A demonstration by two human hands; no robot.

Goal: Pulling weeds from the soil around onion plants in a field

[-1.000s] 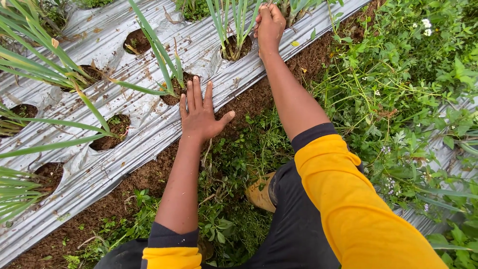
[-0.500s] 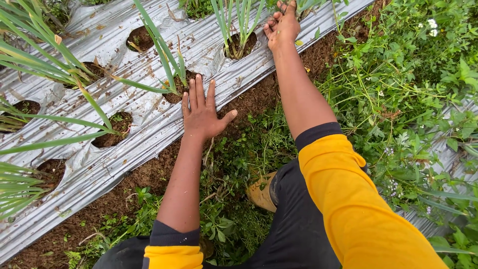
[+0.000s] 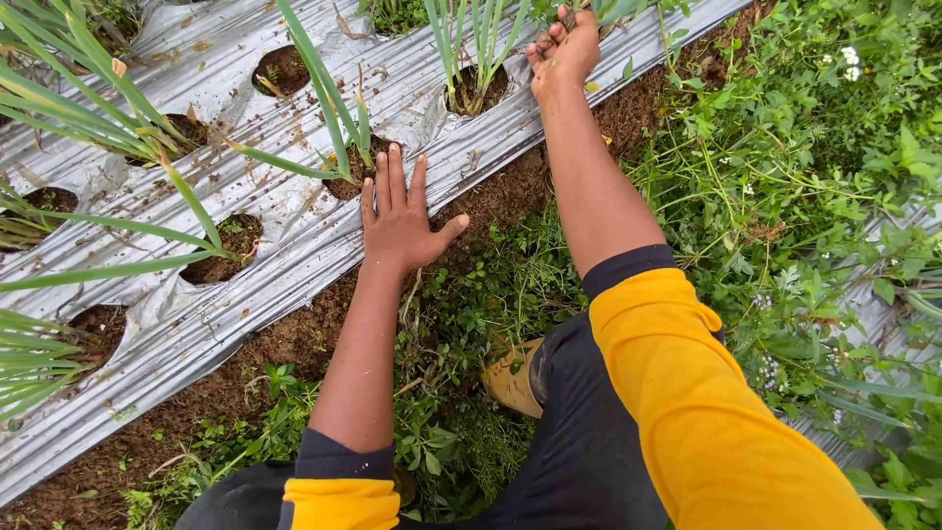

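Observation:
My left hand (image 3: 400, 216) lies flat with fingers spread on the silver plastic mulch sheet (image 3: 294, 226), right beside a planting hole (image 3: 350, 174) with a green leafy plant. My right hand (image 3: 564, 51) reaches far forward to the sheet's upper edge, fingers curled and soil-stained, closed around something small and green at the frame's top; what it grips is partly hidden. Another planting hole (image 3: 479, 90) with tall green shoots lies just left of that hand.
Several more holes (image 3: 221, 250) with long-leaved plants dot the sheet. Bare brown soil (image 3: 294, 339) borders the sheet's near edge. Dense weeds and small white flowers (image 3: 785, 147) fill the right side. A tan boot (image 3: 510, 378) rests among low weeds below me.
My right hand has slid further forward and to the right along the sheet's edge. The left hand has stayed planted on the plastic.

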